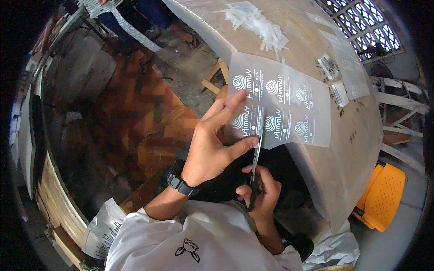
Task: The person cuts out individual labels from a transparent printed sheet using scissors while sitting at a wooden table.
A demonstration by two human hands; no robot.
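A translucent film sheet (318,101) with white printed logos and lettering lies over the near edge of the table, part of it jutting out past the edge. My left hand (217,135) holds the sheet's left part, with fingers spread on it and the thumb near the blades. Black-handled scissors (256,159) are in my right hand (262,189), below the sheet's near edge. Their blades point away from me and reach into the sheet between two columns of prints. A pile of clear film strips (256,25) rests farther back on the table.
The plastic-covered table (356,135) carries small printed pieces (340,95) and another film sheet (352,74) at right. A wooden stool (215,78) stands beyond the left edge. An orange plastic chair (383,196) is at right. Another person's hand (102,1) shows at the top left.
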